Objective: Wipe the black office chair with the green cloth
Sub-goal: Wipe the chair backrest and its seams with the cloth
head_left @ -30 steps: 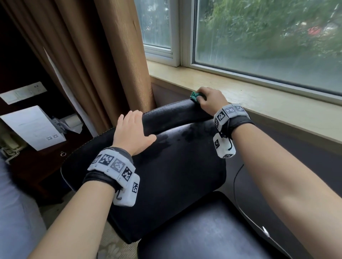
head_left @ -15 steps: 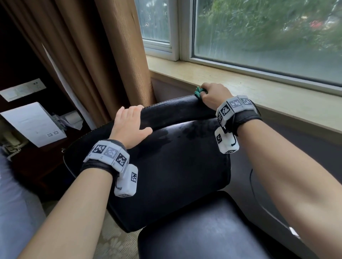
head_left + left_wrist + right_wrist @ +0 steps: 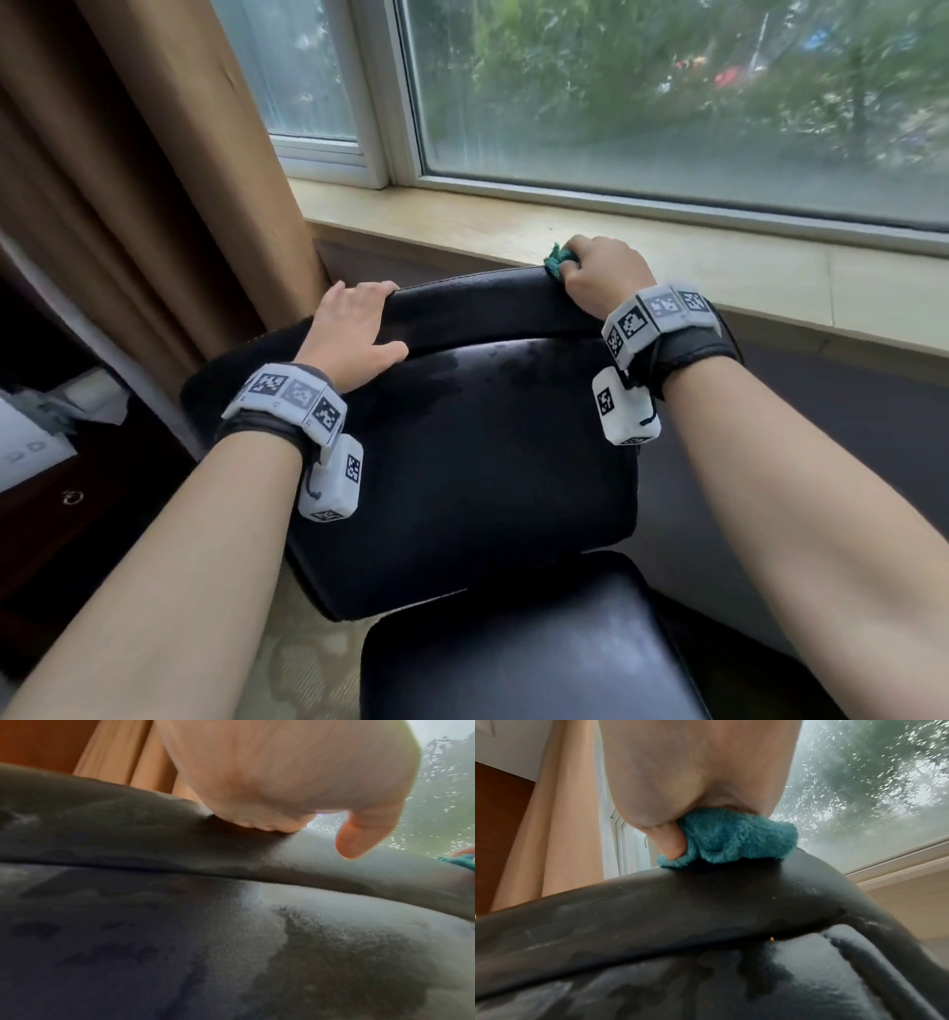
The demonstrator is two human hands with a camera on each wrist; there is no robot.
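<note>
Black office chair (image 3: 462,462), green cloth (image 3: 731,835) under right hand (image 3: 603,275) on top edge.

Backrest top edge of the black office chair (image 3: 462,452): bare between left hand (image 3: 349,334) and right hand (image 3: 601,277); window sill (image 3: 719,267) close behind.

One black office chair (image 3: 477,462). One green cloth (image 3: 731,839). Two hands: left hand (image 3: 354,334), right hand (image 3: 606,277). Two wrist bands. One curtain (image 3: 154,180).
</note>
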